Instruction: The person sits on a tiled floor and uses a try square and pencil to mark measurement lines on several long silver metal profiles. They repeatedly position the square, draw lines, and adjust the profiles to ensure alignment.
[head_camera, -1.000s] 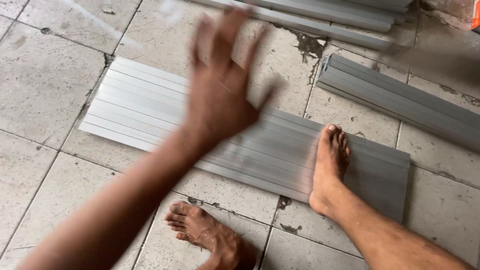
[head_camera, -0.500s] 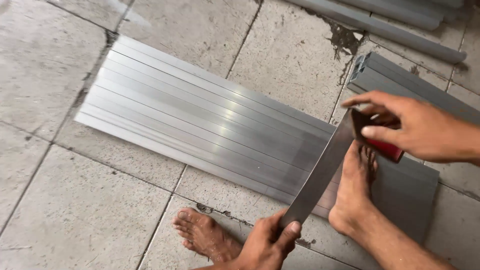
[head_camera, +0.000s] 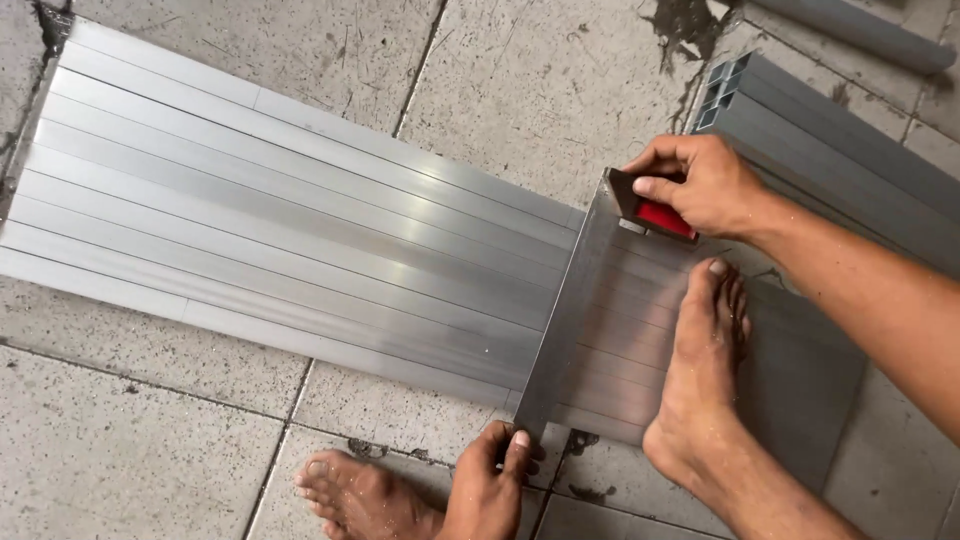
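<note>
Square: a metal square (head_camera: 565, 310) lies across the ribbed metal panel (head_camera: 280, 250), blade spanning its width.
Right hand: the right hand (head_camera: 700, 185) grips the square's red-and-dark handle at the far edge.
Left hand: the left hand (head_camera: 490, 490) pinches the blade's near tip (thumb on top).
Foot: a bare foot (head_camera: 700, 380) rests on the panel, just beside the blade.
Floor: grey tiles (head_camera: 150, 440).

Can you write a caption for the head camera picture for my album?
Two hands, left and right, hold a metal square across ribbed metal sheets.
</note>
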